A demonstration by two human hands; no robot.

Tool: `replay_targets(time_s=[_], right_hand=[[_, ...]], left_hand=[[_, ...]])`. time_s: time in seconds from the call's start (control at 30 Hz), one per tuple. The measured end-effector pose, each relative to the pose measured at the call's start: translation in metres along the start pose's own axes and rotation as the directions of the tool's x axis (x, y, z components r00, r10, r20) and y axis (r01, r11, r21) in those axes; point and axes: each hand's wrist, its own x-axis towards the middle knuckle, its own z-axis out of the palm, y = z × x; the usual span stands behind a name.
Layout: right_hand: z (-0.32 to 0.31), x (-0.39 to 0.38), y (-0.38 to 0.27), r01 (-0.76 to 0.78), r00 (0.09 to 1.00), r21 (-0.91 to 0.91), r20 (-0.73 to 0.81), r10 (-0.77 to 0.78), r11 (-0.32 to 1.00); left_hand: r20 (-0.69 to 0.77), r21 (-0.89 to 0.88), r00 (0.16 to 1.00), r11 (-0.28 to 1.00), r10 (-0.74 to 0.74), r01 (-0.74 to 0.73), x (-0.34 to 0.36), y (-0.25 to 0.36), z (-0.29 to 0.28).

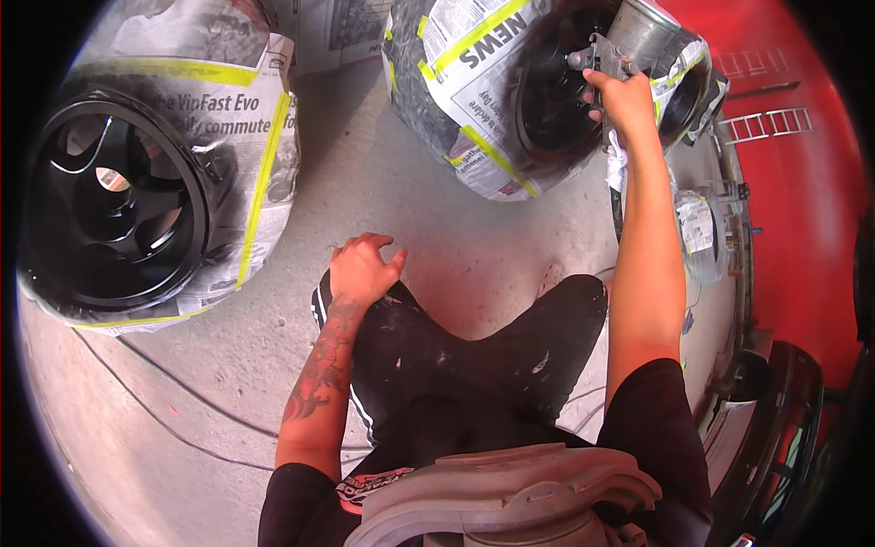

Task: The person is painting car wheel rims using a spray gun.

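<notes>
Beneath everything spreads a grey, speckled concrete floor [355, 155], and a smooth, bright red surface [793, 210] fills the far right, with a silver metal ladder [770, 125] showing against it. To your left stands a glossy black spoked wheel [137, 205], its outer part wrapped in printed newspaper and strips of yellow tape. Ahead of you, slightly right, is a second black wheel masked with newspaper and yellow tape [542, 109], tilted and well apart from the first. Your legs, in black trousers with pale specks [474, 365], are spread below, and a dull reddish-grey face mask [510, 501] juts into the lower edge of your view. Out at the end of your extended right arm is the silver metal spray gun [600, 56], at the right side of the second wheel's face, with a grey cylindrical metal cup [645, 36] at its top. Your right hand [629, 100] is wrapped around the gun's grip. Your left hand [366, 269] rests on your left knee, fingers loosely bent and slightly apart. Thin dark cables [196, 395] trail across the floor at lower left.
</notes>
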Motion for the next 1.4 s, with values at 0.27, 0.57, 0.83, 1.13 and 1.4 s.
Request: replay_targets(time_s=[0.27,0.57,0.83,1.13,1.4], right_hand=[[-0.004,0.005,-0.008,0.062,0.997,-0.122,-0.047,-0.069,0.991],[-0.001,-0.013,-0.007,0.037,0.995,-0.087,0.098,-0.029,0.996],[0.005,-0.029,0.017,0.153,0.970,-0.118,-0.173,-0.172,0.981],[0.071,-0.057,0.058,0.155,0.945,0.360,-0.324,-0.033,0.920],[0.099,-0.047,0.072,0.202,0.927,0.523,-0.374,0.010,0.828]], left_hand=[[-0.011,-0.014,1.000,1.000,0.024,-0.024,0.000,0.001,0.000],[-0.024,-0.031,0.998,0.998,0.060,-0.060,0.004,0.005,0.003],[-0.035,-0.021,0.997,0.997,0.068,-0.069,0.006,0.004,0.003],[-0.004,-0.004,0.998,0.998,0.056,-0.056,0.006,0.005,0.006],[0.005,0.006,0.999,0.999,0.037,-0.037,0.002,0.004,0.002]])
